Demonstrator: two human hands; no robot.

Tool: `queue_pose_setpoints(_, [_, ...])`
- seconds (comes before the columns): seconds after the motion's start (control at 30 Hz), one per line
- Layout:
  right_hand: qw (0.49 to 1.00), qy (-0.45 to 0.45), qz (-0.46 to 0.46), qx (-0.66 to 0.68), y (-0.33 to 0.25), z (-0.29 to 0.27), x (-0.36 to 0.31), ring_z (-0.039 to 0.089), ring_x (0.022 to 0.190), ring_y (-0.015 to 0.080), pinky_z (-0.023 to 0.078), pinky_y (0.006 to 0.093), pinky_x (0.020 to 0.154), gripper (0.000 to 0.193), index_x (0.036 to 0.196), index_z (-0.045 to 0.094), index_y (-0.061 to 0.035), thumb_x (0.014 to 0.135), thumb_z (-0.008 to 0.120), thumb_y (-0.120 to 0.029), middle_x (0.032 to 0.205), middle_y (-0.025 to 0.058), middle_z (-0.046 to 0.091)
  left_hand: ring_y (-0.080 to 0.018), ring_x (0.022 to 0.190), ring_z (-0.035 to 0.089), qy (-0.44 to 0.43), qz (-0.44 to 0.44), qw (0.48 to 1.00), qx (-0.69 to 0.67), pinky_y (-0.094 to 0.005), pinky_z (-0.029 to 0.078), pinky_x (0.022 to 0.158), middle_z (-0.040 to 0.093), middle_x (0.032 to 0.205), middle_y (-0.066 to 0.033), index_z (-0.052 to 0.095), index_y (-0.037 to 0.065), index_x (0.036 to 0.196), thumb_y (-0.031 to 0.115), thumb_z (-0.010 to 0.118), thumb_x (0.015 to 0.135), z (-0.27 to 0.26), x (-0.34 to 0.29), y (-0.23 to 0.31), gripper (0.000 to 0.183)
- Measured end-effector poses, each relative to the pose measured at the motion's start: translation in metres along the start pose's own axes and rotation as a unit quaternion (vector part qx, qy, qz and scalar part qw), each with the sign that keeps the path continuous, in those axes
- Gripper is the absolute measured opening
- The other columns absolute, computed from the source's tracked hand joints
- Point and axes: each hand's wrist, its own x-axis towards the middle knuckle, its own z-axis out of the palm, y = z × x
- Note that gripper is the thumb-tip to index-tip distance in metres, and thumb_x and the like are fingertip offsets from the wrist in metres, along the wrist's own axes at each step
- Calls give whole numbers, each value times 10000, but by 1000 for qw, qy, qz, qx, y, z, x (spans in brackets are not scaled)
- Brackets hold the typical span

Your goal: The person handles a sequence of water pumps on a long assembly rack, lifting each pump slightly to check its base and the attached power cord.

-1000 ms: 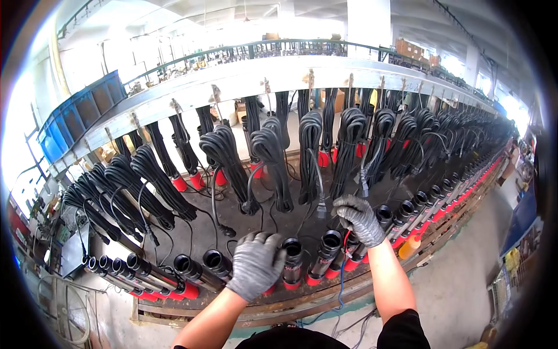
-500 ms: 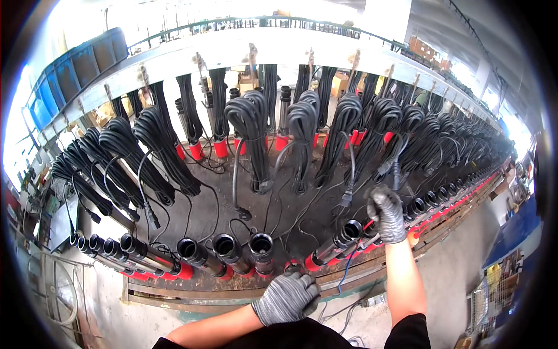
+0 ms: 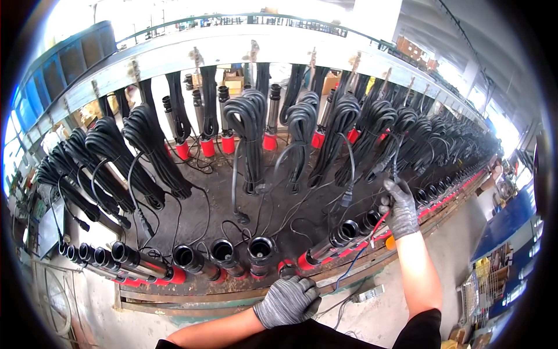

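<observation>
My left hand, in a grey striped glove, is closed at the table's front edge. Just beyond it sits a red-and-dark pump end; what the fingers grip is hidden. My right hand, gloved alike, is raised over the right row with fingers curled. A thin red lead comes out of it. At its fingertips hangs a dark plug on a grey cord; whether they touch is unclear. Upright black-topped pump and tilted pump stand nearby, both tubular with red bases.
Coiled black cables hang in a long row from a pale beam. Behind them stand more red-based pumps. Loose cords cross the dark tabletop. A blue cord hangs over the front edge. Blue crates stand far left.
My right hand has moved right and slightly up, to the hanging plug, and the red lead shows more. My left hand stays in place. The whole view has shifted a little.
</observation>
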Motion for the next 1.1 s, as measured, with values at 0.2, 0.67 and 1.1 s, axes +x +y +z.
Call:
queue_pose_setpoints(0.2, [998,-59,-10,12,-1,-20,31,561,488,118,405,263,402,202,1129,670,-80,962,744,-167,756,38,675,-347,843,680,23,-15,1000,-10,-458,541,718,683,962,-124,703,94,932,219,777,782,-5,14,-12,209])
queue_pose_setpoints(0.67, [989,-76,-56,-114,16,-80,72,523,476,111,350,239,414,182,1048,659,-71,982,715,-232,684,18,598,-366,800,679,36,-23,999,-1,-470,559,710,695,922,-152,695,74,918,170,744,786,-9,35,-19,170])
queue_pose_setpoints(1.1, [990,-92,-96,-52,31,-88,68,559,521,115,377,237,431,361,1214,658,-76,1017,664,-378,739,11,625,-377,778,667,74,-20,997,6,-484,550,678,684,897,-150,691,84,930,167,732,800,-5,33,-25,159])
